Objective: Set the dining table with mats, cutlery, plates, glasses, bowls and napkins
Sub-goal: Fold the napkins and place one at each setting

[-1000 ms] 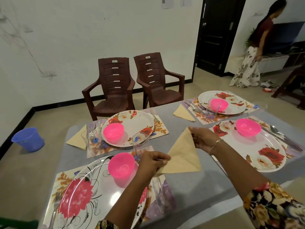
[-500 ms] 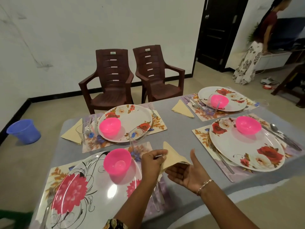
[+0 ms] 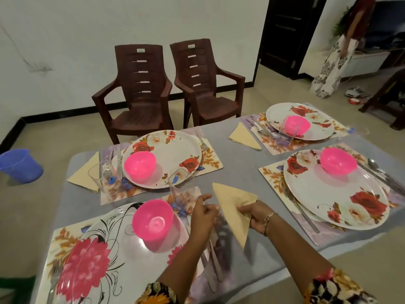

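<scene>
My right hand (image 3: 256, 216) grips a beige napkin (image 3: 234, 207) folded into a triangle, held just above the grey table (image 3: 238, 172) beside the near-left place setting. My left hand (image 3: 202, 212) hovers just left of the napkin, fingers loosely curled, holding nothing. Below it lie a knife and another piece of cutlery (image 3: 213, 266) on the near-left mat (image 3: 65, 235). That mat carries a large floral plate (image 3: 92, 264), a pink bowl (image 3: 153, 218) and a clear glass (image 3: 180, 185). Folded napkins (image 3: 84, 174) (image 3: 244, 137) lie by the two far settings.
Three other settings with floral plates and pink bowls (image 3: 140, 165) (image 3: 338, 163) (image 3: 297, 125) fill the table. Two brown plastic chairs (image 3: 140, 91) (image 3: 206, 80) stand behind it. A blue bucket (image 3: 20, 165) sits on the floor at left. A person (image 3: 337, 53) stands at the far right.
The napkin has gone from a wide spread held by both hands to a folded triangle. My left hand let go of it; my right hand now holds it alone.
</scene>
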Action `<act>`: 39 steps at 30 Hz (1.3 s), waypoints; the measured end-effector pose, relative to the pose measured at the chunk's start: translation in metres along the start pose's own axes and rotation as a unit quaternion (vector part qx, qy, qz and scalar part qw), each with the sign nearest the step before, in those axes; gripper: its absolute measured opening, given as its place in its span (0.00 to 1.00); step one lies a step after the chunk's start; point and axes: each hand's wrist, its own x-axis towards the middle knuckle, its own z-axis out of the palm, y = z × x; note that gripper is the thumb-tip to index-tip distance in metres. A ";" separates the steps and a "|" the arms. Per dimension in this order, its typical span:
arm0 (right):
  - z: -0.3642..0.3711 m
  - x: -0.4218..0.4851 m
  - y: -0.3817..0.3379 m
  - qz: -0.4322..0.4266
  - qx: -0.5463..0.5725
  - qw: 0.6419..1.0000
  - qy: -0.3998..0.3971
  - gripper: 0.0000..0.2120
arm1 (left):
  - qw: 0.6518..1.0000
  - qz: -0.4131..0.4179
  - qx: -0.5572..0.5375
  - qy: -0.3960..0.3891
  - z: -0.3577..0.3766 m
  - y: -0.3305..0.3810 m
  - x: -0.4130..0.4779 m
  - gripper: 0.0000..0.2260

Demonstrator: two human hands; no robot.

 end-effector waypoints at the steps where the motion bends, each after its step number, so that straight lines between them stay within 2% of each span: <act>1: -0.001 0.004 0.003 0.006 -0.003 1.000 0.006 0.12 | 1.000 -0.011 0.007 -0.006 0.001 0.001 0.005 0.14; 5: 0.000 0.015 0.013 0.027 -0.009 0.999 0.025 0.16 | 0.995 -0.076 0.061 -0.029 0.002 -0.007 0.022 0.12; 8: 0.002 0.020 0.016 0.031 0.005 0.999 0.019 0.14 | 0.991 -0.100 0.080 -0.029 0.004 -0.013 0.032 0.10; 14: 0.003 0.026 0.021 0.035 -0.043 0.997 0.044 0.17 | 0.985 -0.098 0.143 -0.016 0.006 -0.015 0.043 0.11; 16: 0.001 0.028 0.023 0.021 -0.095 0.993 0.070 0.17 | 0.977 -0.097 0.187 -0.004 0.008 -0.015 0.045 0.08; 19: 0.000 0.029 0.027 -0.019 -0.191 0.978 0.080 0.15 | 0.951 -0.046 0.304 0.016 0.011 -0.016 0.049 0.09; 21: 0.000 0.029 0.029 -0.066 -0.296 0.947 0.103 0.14 | 0.912 0.000 0.410 0.017 0.012 -0.017 0.049 0.12; 23: -0.002 0.023 0.032 -0.094 -0.419 0.893 0.135 0.15 | 0.870 0.049 0.490 0.004 0.011 -0.017 0.046 0.14; 25: -0.004 0.015 0.034 -0.148 -0.546 0.806 0.174 0.17 | 0.829 0.108 0.548 -0.018 0.006 -0.016 0.045 0.14; 28: -0.002 0.012 0.044 -0.358 -0.624 0.664 0.202 0.16 | 0.777 0.174 0.604 -0.043 0.000 -0.015 0.048 0.15; 30: 0.001 0.016 0.056 -0.456 -0.625 0.613 0.161 0.19 | 0.756 0.190 0.624 -0.056 -0.002 -0.015 0.053 0.16; 34: 0.006 0.022 0.076 -0.474 -0.659 0.579 0.067 0.26 | 0.719 0.200 0.657 -0.104 -0.005 -0.018 0.064 0.20; 37: -0.001 0.030 0.090 -0.453 -0.694 0.558 0.044 0.35 | 0.716 0.192 0.658 -0.134 -0.008 -0.022 0.069 0.23; 39: -0.008 0.032 0.096 -0.455 -0.699 0.551 0.031 0.37 | 0.714 0.190 0.657 -0.150 -0.011 -0.023 0.073 0.26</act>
